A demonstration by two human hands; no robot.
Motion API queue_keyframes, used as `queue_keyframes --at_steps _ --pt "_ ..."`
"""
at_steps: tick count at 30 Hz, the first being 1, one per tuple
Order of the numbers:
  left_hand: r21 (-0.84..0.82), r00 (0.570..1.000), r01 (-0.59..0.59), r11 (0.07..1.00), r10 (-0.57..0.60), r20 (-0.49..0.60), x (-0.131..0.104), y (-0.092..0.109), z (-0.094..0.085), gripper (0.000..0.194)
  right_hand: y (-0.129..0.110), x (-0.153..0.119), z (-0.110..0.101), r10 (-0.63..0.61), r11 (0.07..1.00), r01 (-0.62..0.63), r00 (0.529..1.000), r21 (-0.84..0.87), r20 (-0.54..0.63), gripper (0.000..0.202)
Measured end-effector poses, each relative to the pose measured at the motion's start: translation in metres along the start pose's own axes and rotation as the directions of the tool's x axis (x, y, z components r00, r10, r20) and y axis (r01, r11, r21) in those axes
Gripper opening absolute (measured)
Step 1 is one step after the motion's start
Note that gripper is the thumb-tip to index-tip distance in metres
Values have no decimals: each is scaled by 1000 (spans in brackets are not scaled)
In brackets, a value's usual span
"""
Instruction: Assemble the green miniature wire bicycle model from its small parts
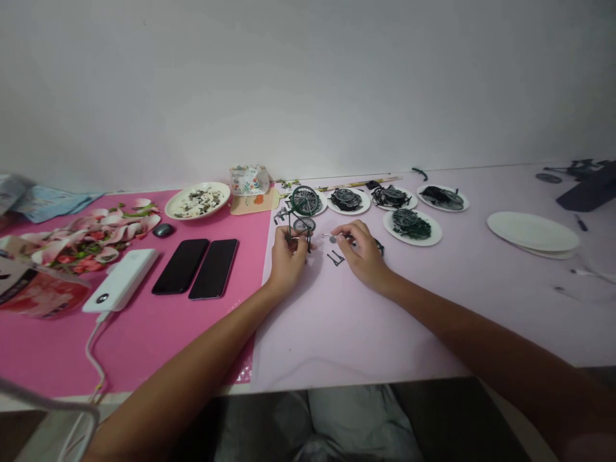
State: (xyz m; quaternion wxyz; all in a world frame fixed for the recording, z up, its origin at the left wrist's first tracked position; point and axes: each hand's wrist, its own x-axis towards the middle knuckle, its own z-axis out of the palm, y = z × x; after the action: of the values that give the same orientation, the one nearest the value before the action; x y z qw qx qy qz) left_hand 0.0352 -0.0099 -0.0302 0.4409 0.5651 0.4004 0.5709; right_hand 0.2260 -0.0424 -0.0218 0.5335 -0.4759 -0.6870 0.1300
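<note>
My left hand is closed on a small dark green model bicycle, partly assembled, with a spoked wheel at its top. Fingers cover the lower part of its frame. A grey spoked wheel shows just behind; whether it is attached I cannot tell. My right hand pinches a thin metal rod that points left toward the model. Below that rod, small dark forked parts lie on the table beside a small grey disc. More dark pieces are half hidden behind my right hand.
Several white plates hold dark wheels and parts, including a near plate. Stacked plates lie right. On the pink mat are two phones, a white power bank, a mouse, petals and a bowl.
</note>
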Motion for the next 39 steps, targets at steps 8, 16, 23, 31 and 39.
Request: queue_keyframes --at_steps 8,16,23,31,39 --pt "21 1000 -29 999 29 -2 0 0 -2 40 -1 -1 0 26 999 -25 999 24 -33 22" --pt "52 999 -32 998 33 -19 2 -3 -3 41 3 13 -18 -22 999 21 1000 -45 -23 47" --pt "22 998 -42 999 42 -45 6 -4 -3 41 13 31 -40 -16 984 -6 993 -180 -118 30" --pt "8 996 -64 998 65 -61 9 -2 -4 41 27 47 -61 -79 936 66 997 -346 -24 8" --pt "-16 989 -95 995 93 -115 22 6 -13 44 41 40 -53 7 927 72 978 -367 210 30"
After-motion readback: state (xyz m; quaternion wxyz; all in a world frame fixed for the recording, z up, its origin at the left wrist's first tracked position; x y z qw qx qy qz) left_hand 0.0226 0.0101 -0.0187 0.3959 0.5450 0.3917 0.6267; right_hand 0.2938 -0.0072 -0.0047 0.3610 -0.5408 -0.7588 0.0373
